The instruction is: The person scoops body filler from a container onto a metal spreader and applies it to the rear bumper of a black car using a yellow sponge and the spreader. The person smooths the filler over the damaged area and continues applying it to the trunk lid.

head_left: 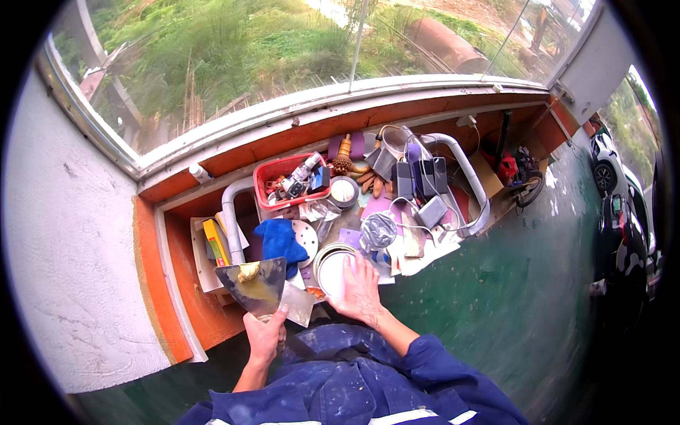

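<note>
My left hand is closed around the handle of a wide putty knife with a dark, smeared blade. A dab of yellowish putty sits near the blade's upper edge. A paler, squarish spreader blade sticks out beside the same hand; its grip is hidden. My right hand rests with outstretched fingers on the white round top of a tin. Behind the putty knife lie a blue cloth and a white sanding disc with holes.
A red basket of bottles and small parts stands at the back, near a roll of tape. Chargers with cables and a wrapped roll lie to the right, inside a grey tubular frame. Cars stand far right.
</note>
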The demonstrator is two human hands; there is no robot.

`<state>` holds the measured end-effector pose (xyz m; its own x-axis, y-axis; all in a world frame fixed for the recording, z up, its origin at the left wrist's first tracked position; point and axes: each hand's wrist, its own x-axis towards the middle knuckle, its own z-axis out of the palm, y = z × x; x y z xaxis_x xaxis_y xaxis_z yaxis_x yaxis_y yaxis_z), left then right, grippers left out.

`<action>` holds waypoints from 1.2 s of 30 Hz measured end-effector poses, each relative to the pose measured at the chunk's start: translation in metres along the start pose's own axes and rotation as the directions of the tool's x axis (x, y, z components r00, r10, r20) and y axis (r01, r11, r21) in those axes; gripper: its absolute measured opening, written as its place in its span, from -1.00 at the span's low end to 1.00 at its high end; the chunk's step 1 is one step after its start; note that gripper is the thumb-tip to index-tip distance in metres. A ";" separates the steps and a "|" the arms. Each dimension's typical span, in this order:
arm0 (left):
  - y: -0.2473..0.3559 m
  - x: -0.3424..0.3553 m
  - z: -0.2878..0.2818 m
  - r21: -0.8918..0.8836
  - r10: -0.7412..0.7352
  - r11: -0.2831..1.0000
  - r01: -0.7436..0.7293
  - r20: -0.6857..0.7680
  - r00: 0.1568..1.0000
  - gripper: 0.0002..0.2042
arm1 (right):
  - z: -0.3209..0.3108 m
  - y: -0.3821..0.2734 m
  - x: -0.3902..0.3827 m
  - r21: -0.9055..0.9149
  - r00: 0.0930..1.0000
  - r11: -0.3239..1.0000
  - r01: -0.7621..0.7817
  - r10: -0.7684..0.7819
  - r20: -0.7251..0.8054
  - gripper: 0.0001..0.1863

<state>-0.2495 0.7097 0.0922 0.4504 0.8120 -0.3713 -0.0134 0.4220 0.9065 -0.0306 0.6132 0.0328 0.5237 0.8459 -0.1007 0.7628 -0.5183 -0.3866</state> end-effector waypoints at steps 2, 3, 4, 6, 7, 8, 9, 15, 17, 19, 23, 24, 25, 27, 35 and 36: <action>0.009 -0.001 0.006 0.001 0.008 1.000 -0.008 -0.006 1.000 -0.84 | 0.014 -0.008 0.012 -0.039 1.000 0.999 0.005 -0.006 -0.015 0.18; 0.011 0.000 0.008 -0.003 0.025 1.000 -0.025 -0.007 1.000 -0.84 | 0.015 -0.010 0.016 -0.070 1.000 0.998 -0.006 0.005 -0.020 0.17; 0.011 -0.001 0.009 -0.006 0.041 0.999 -0.041 -0.008 0.999 -0.84 | 0.015 -0.012 0.018 -0.072 1.000 0.997 -0.008 0.007 -0.017 0.17; 0.010 -0.002 0.013 -0.021 0.036 0.999 -0.036 -0.011 0.999 -0.84 | 0.012 -0.009 0.016 -0.085 1.000 0.996 -0.026 0.025 -0.013 0.16; 0.009 -0.004 0.015 -0.028 0.018 0.999 -0.018 -0.016 1.000 -0.85 | 0.011 -0.010 0.015 -0.108 1.000 0.994 -0.022 0.022 -0.003 0.18; 0.007 -0.006 0.018 -0.038 -0.003 0.999 0.002 -0.018 1.000 -0.85 | 0.011 -0.009 0.014 -0.104 1.000 0.994 -0.020 0.019 -0.008 0.19; 0.006 -0.008 0.020 -0.037 -0.025 0.999 0.025 -0.016 1.000 -0.86 | 0.010 -0.009 0.012 -0.108 1.000 0.994 -0.029 0.029 0.000 0.19; 0.007 -0.016 0.048 -0.015 -0.041 0.999 0.041 0.001 0.999 -0.83 | 0.017 -0.004 0.016 -0.257 0.992 0.961 0.104 -0.080 0.102 0.08; 0.001 -0.020 0.056 -0.017 -0.027 0.999 0.028 0.021 0.999 -0.83 | 0.027 -0.001 0.019 -0.182 0.994 0.977 0.113 -0.111 0.020 0.02; 0.003 -0.025 0.079 0.002 -0.014 1.000 0.014 0.079 0.997 -0.83 | 0.058 0.011 0.020 -0.188 0.981 0.979 0.078 -0.109 -0.162 -0.18; -0.006 -0.049 0.128 0.069 0.004 0.998 -0.013 0.125 0.992 -0.84 | 0.045 0.044 -0.021 -0.147 0.937 0.952 0.269 -0.294 -0.188 -0.31; -0.009 -0.056 0.144 0.087 0.005 0.996 -0.017 0.138 0.990 -0.84 | 0.030 0.055 -0.035 -0.069 0.922 0.943 0.326 -0.333 -0.199 -0.32; -0.012 -0.064 0.162 0.107 0.004 0.994 -0.021 0.157 0.988 -0.84 | 0.016 0.072 -0.059 0.003 0.907 0.932 0.361 -0.351 -0.235 -0.32; -0.022 -0.085 0.202 0.114 0.054 0.991 -0.074 0.167 0.984 -0.84 | 0.011 0.123 -0.102 0.196 0.916 0.912 0.360 -0.305 -0.262 -0.32; -0.084 -0.206 0.400 0.436 -0.185 0.897 0.065 0.238 0.954 -0.77 | 0.047 0.419 -0.414 -0.080 0.334 0.661 -0.746 0.476 0.814 -0.27; -0.080 -0.230 0.442 0.441 -0.260 0.893 0.093 0.336 0.905 -0.72 | 0.056 0.436 -0.445 -0.012 0.322 0.575 -0.818 0.474 0.819 -0.28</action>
<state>0.0431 0.3108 0.1937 0.7111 0.4899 -0.5043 0.4236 0.2740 0.8634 0.0478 0.0178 -0.1426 0.2198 0.1295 -0.9669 0.0148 -0.9915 -0.1294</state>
